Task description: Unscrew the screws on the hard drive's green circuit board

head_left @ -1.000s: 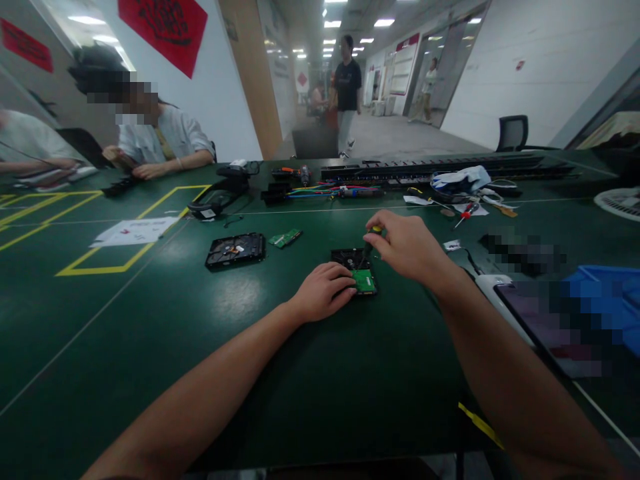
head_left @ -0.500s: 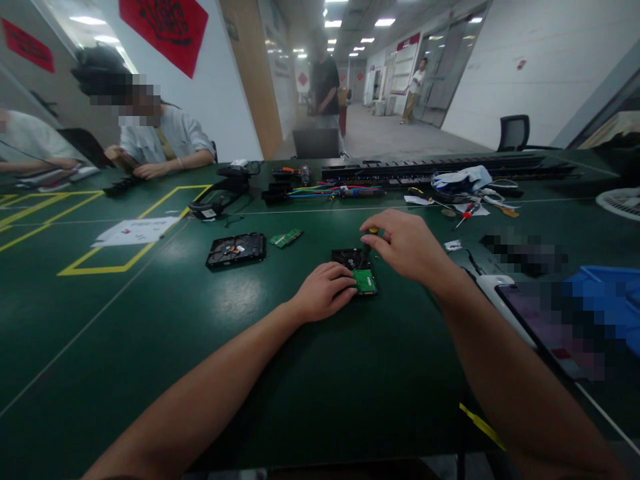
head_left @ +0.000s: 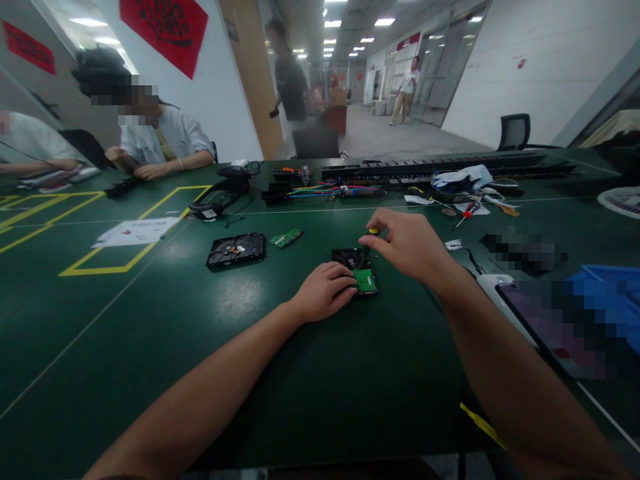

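Observation:
A hard drive [head_left: 346,257] lies on the green table with its green circuit board [head_left: 365,282] facing up. My left hand [head_left: 326,291] is closed on the drive's left side, fingers over the edge of the board. Between the thumb and fingers of my right hand [head_left: 407,245] is a small screwdriver [head_left: 373,232] with a yellow-topped handle, held upright over the drive's right side. Its tip is too small to make out. Left of these lie a second hard drive [head_left: 237,251] and a loose green circuit board [head_left: 287,238].
Cables and a power drill [head_left: 305,175] lie at the back. A red-handled screwdriver [head_left: 469,212] rests at the right behind a tablet [head_left: 545,330] and a blue bin [head_left: 607,297]. Papers [head_left: 135,231] lie at the left, where a co-worker [head_left: 167,143] sits across the table.
My right hand's fingers have shifted slightly on the screwdriver handle. My left hand and the drive stay put. In the background, a standing person has moved left.

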### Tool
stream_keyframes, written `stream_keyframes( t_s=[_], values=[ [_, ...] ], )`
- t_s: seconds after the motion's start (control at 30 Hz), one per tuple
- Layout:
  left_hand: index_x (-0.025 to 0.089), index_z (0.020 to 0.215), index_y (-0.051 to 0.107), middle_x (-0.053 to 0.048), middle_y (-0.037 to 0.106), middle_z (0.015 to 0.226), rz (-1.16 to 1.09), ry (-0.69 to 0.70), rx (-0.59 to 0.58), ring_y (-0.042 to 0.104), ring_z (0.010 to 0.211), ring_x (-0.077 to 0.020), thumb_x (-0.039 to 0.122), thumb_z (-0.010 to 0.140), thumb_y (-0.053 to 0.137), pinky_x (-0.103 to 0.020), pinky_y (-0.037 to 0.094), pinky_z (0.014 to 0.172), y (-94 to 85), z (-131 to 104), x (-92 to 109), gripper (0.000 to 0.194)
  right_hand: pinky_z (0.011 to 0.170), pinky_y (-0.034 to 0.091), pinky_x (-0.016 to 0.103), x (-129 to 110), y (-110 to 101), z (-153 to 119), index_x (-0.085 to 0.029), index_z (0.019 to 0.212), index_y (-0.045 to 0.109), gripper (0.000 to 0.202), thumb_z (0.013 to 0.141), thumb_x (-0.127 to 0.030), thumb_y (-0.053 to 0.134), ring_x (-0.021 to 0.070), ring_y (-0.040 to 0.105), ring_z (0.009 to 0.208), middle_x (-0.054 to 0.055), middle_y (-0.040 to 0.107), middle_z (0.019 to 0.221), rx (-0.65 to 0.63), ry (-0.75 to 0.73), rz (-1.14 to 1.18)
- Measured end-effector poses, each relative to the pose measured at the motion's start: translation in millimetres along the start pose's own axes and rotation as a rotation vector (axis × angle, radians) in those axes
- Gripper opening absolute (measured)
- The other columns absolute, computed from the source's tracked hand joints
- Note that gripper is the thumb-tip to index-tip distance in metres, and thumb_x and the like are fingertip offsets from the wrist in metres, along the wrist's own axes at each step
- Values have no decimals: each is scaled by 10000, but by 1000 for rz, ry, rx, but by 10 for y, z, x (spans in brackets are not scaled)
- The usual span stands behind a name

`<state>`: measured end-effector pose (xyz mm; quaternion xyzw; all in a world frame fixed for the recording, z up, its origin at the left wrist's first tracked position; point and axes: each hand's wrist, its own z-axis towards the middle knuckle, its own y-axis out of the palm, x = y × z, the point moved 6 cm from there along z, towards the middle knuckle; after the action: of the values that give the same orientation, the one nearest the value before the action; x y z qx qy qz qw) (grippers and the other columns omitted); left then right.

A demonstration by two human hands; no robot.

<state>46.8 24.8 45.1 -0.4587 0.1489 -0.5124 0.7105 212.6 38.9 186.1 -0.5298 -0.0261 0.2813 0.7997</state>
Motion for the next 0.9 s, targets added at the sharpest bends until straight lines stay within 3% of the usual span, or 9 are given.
stream_keyframes(
  t_s=[0.37, 0.6, 0.9],
  values=[
    [217, 1184, 760, -105, 729, 1240, 7, 0, 5, 661, 1192, -264, 380, 1078, 562, -477, 530, 1052, 10, 1, 0, 278, 883, 480, 402, 18, -2, 18, -235, 996, 769, 175, 1013, -338, 629, 260, 692, 975, 73, 787, 1036, 31, 0, -25],
    [224, 1195, 759, -110, 728, 1236, 3, -3, -1, 660, 1204, -268, 366, 1072, 570, -489, 533, 1053, 6, 1, -1, 267, 980, 502, 410, -22, -29, 17, -213, 1091, 771, 212, 953, -155, 621, 273, 723, 1080, 77, 804, 1161, -10, -41, 25],
    [204, 1172, 753, -109, 729, 1235, 10, 9, 4, 664, 1198, -267, 361, 1072, 578, -475, 529, 1060, -6, 2, 8, 256, 818, 465, 374, -5, -27, 15, -223, 939, 716, 87, 959, -305, 694, 249, 692, 902, 66, 780, 993, 39, -1, -36]
  ],
)
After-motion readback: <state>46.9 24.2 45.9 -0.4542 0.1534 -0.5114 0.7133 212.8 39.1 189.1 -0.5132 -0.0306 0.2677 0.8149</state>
